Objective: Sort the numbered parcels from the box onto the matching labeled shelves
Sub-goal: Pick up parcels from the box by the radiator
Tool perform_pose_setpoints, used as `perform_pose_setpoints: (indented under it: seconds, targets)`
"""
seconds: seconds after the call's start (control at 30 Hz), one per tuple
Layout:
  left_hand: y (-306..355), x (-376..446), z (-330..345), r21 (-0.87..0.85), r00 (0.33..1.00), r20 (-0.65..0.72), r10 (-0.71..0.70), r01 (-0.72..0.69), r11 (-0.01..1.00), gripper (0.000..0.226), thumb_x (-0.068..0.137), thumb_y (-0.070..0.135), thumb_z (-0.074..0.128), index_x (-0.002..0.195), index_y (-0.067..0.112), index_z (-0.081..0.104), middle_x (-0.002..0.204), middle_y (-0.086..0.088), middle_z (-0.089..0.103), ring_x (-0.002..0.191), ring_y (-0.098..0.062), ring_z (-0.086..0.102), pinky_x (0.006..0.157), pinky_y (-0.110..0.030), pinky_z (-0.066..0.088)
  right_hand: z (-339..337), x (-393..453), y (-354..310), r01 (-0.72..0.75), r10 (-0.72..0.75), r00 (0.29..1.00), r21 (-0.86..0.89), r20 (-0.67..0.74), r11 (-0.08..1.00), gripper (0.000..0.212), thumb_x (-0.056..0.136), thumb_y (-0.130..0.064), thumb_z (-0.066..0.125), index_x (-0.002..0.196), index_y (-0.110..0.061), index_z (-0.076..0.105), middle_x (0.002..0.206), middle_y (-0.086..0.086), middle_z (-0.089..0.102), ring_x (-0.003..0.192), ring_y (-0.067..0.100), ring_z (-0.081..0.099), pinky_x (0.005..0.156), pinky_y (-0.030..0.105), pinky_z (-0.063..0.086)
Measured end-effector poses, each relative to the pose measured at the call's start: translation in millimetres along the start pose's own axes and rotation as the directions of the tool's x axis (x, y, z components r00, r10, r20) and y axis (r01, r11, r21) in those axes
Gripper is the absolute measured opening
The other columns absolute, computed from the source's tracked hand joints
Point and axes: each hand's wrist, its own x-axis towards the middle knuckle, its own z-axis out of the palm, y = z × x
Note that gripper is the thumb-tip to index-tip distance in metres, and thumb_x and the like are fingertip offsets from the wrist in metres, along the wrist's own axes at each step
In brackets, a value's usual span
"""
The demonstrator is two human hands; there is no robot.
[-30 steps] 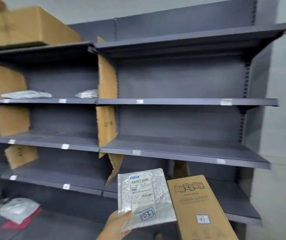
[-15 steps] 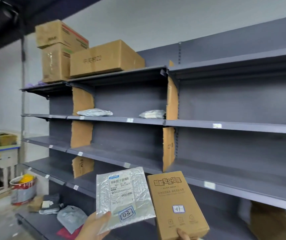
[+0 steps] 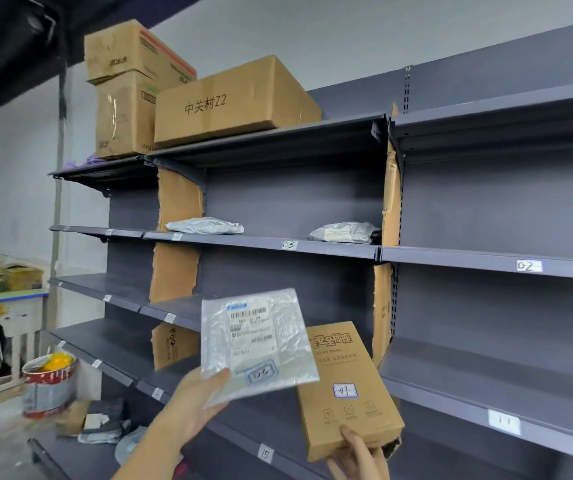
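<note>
Holding up two parcels in front of the shelves [image 3: 313, 245], a person is using both hands. The left hand [image 3: 197, 398] is pinching the near left corner of a flat silver bag [image 3: 255, 344], thumb on top and fingers under it. The bag is standing almost upright with its label facing the camera. Its long side is running up and down, leaning a little to the left. A blue-framed number tag is sitting near its bottom edge, but the writing is too blurry to read.

The right hand [image 3: 359, 457] is gripping the bottom end of a brown box [image 3: 345, 389], with fingers curled over the front. The box is long and thin. It is pointing up and a bit left, and its top left corner is tucked behind the bag. A small tag on its front is reading 01.

The shelves are dark grey metal with cardboard sheets [image 3: 177, 237] standing as walls between the spaces. White tags on the shelf edges are reading 03, 02, 11 and 15. Two grey bags [image 3: 205, 225] are lying on the 03 shelf, well apart. Three big cartons [image 3: 233, 98] are sitting on the top shelf. Far left, a red and silver bucket [image 3: 49, 386] is standing on the floor near a small table [image 3: 11, 299]. More bags are lying low down by the bottom shelf.
</note>
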Motion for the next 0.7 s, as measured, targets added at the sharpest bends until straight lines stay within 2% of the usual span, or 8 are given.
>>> perform_pose_setpoints:
  seconds: [0.1,0.2,0.23,0.3,0.4,0.5,0.63,0.7]
  targets:
    - [22.5,48.9,26.6,0.057,0.999,0.026,0.037,-0.038,0.998,0.027,0.094,0.002,0.053,0.121,0.0,0.057,0.112,-0.016,0.066,0.097,-0.029,0.061,0.074,-0.032,0.05,19.6,25.6,-6.6,0.007,-0.005,0.998,-0.027,0.065,1.0,0.058,0.074,0.008,0.065,0.128,0.001,0.047,0.112,0.028,0.055,0.107,0.044,0.051,0.081,0.046,0.042]
    - [47.2,82.7,57.0,0.077,0.996,0.073,0.049,-0.055,0.995,0.023,0.094,0.002,0.054,0.117,0.003,0.057,0.104,-0.013,0.066,0.088,-0.023,0.062,0.057,-0.025,0.055,46.9,43.6,1.6,0.008,0.002,0.996,-0.108,0.087,0.994,0.09,0.043,-0.008,0.078,0.129,-0.002,0.049,0.113,0.025,0.062,0.107,0.043,0.058,0.074,0.037,0.053]
    - [57.8,92.2,67.6,0.085,0.996,0.071,0.062,-0.068,0.994,0.022,0.093,0.002,0.054,0.115,0.003,0.057,0.099,-0.011,0.066,0.084,-0.021,0.062,0.054,-0.023,0.055,53.3,50.7,0.3,0.001,0.01,0.996,-0.116,0.092,0.993,0.09,0.044,-0.007,0.077,0.129,-0.003,0.049,0.115,0.024,0.062,0.107,0.043,0.058,0.076,0.039,0.055]
    - [80.3,114.4,85.3,0.08,0.993,0.071,0.099,-0.105,0.991,0.022,0.093,0.002,0.055,0.115,0.003,0.055,0.101,-0.011,0.065,0.08,-0.018,0.061,0.054,-0.024,0.053,65.5,71.6,-6.4,-0.04,0.051,0.994,-0.113,0.093,0.993,0.07,0.064,0.004,0.072,0.129,-0.004,0.047,0.115,0.023,0.062,0.106,0.043,0.059,0.081,0.045,0.053]
    - [112.8,147.2,110.5,0.093,0.984,0.1,0.147,-0.156,0.983,0.024,0.093,0.001,0.054,0.117,0.003,0.054,0.113,-0.012,0.061,0.08,-0.015,0.059,0.063,-0.025,0.05,77.2,99.9,-15.1,-0.104,0.121,0.982,-0.118,0.144,0.988,0.048,0.083,0.005,0.062,0.124,-0.012,0.046,0.109,0.015,0.063,0.096,0.036,0.06,0.067,0.04,0.05]
    - [141.8,174.8,137.6,0.074,0.973,0.156,0.172,-0.185,0.98,0.03,0.094,-0.001,0.052,0.124,0.003,0.052,0.104,-0.006,0.061,0.074,-0.012,0.057,0.07,-0.025,0.05,86.9,121.3,-14.0,-0.103,0.12,0.976,-0.101,0.183,0.99,0.043,0.086,0.001,0.061,0.123,-0.017,0.048,0.103,0.008,0.063,0.088,0.028,0.059,0.062,0.036,0.047]
    - [173.8,225.5,169.1,0.124,0.956,0.226,0.189,-0.221,0.967,0.035,0.093,0.0,0.055,0.128,0.003,0.05,0.125,-0.013,0.058,0.09,-0.017,0.058,0.081,-0.029,0.047,105.1,144.2,0.9,-0.015,0.029,0.987,-0.089,0.161,0.996,0.038,0.088,0.002,0.058,0.121,-0.014,0.048,0.102,0.009,0.065,0.084,0.026,0.061,0.066,0.035,0.049]
    - [181.8,249.4,184.0,0.119,0.947,0.272,0.17,-0.208,0.971,0.031,0.093,-0.001,0.055,0.123,0.003,0.051,0.122,-0.014,0.057,0.088,-0.018,0.058,0.079,-0.029,0.049,114.7,157.5,8.0,0.028,-0.017,0.991,-0.08,0.135,0.996,0.04,0.087,0.002,0.059,0.123,-0.011,0.047,0.108,0.013,0.065,0.081,0.026,0.063,0.069,0.036,0.051]
